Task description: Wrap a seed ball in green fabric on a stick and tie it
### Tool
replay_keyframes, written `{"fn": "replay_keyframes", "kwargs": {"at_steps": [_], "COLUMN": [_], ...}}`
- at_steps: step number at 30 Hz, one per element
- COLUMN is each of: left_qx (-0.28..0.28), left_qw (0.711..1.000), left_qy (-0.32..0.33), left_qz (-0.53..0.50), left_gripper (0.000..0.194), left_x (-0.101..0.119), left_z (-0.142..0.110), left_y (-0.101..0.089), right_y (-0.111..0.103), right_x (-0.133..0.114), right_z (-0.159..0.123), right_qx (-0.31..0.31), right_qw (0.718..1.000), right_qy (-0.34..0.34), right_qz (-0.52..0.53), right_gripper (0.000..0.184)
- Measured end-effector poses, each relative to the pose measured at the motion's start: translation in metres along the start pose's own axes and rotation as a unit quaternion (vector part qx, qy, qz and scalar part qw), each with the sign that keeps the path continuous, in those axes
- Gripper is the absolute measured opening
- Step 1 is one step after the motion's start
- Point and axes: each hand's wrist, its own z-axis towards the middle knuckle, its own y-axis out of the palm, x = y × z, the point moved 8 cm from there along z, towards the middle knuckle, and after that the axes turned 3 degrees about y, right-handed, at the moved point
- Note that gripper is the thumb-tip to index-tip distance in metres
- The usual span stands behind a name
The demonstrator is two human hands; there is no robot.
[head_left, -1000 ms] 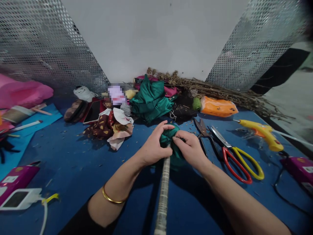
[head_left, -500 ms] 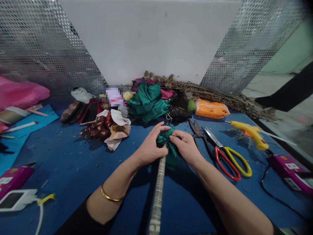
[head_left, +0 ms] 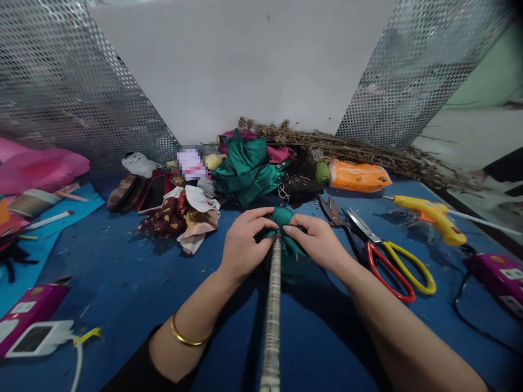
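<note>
A long stick wrapped in pale tape (head_left: 273,321) runs from the bottom edge up to the middle of the blue table (head_left: 134,283). Its far end is covered by a bunch of green fabric (head_left: 286,239). My left hand (head_left: 243,245) grips the fabric from the left, fingers curled over its top. From the right, my right hand (head_left: 316,242) pinches the same fabric, fingertips meeting those of the left. A gold bangle (head_left: 183,336) sits on my left wrist.
Red-and-yellow scissors (head_left: 392,261) and dark shears (head_left: 335,218) lie right of my hands, with a yellow glue gun (head_left: 433,215) and a magenta box (head_left: 500,277) further right. Cloth scraps (head_left: 183,215), green cloth (head_left: 245,169), an orange packet (head_left: 357,177) and dried twigs (head_left: 368,152) are behind.
My left fingers have moved from an arched pinch to lie flatter over the top of the green fabric. Both hands stay on it; the view shifted slightly.
</note>
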Motion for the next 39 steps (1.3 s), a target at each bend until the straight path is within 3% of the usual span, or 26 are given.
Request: {"fn": "replay_keyframes", "kwargs": {"at_steps": [4,11,13,16,18,20,24,34,39], "left_qx": [-0.002,0.031,0.039,0.035,0.031,0.033,0.048,0.053,0.061], "left_qw": [0.999,0.999,0.998,0.998,0.998,0.998,0.996,0.983,0.979], "left_qy": [0.032,-0.037,-0.042,-0.041,-0.041,-0.044,-0.063,-0.119,-0.126], "left_qz": [0.040,-0.012,-0.017,-0.020,-0.022,-0.026,-0.048,-0.127,-0.150], "left_gripper": [0.009,0.010,0.010,0.009,0.009,0.008,0.009,0.013,0.015], "left_x": [0.003,-0.010,-0.012,-0.011,-0.009,-0.009,-0.013,-0.026,-0.031], "left_z": [-0.001,0.002,0.003,0.003,0.003,0.002,0.002,0.000,-0.001], "left_y": [0.001,-0.001,-0.002,-0.001,-0.001,-0.001,-0.003,0.000,0.000], "right_y": [-0.004,-0.015,-0.024,-0.028,-0.018,-0.009,-0.005,-0.007,-0.001], "right_x": [-0.002,-0.003,-0.012,-0.038,-0.051,-0.053,-0.042,-0.030,-0.042], "right_z": [-0.001,-0.004,-0.010,-0.023,-0.026,-0.025,-0.017,-0.012,-0.016], "right_qx": [0.012,0.079,0.149,0.209,0.168,0.119,0.093,0.056,0.000], "right_qw": [1.000,0.986,0.975,0.956,0.952,0.952,0.952,0.967,0.954], "right_qy": [0.001,0.000,-0.028,-0.134,-0.206,-0.229,-0.200,-0.150,-0.210], "right_qz": [-0.022,-0.145,-0.165,-0.157,-0.153,-0.164,-0.210,-0.198,-0.212], "right_gripper": [0.021,0.019,0.010,0.018,0.017,0.014,0.006,0.021,0.019]}}
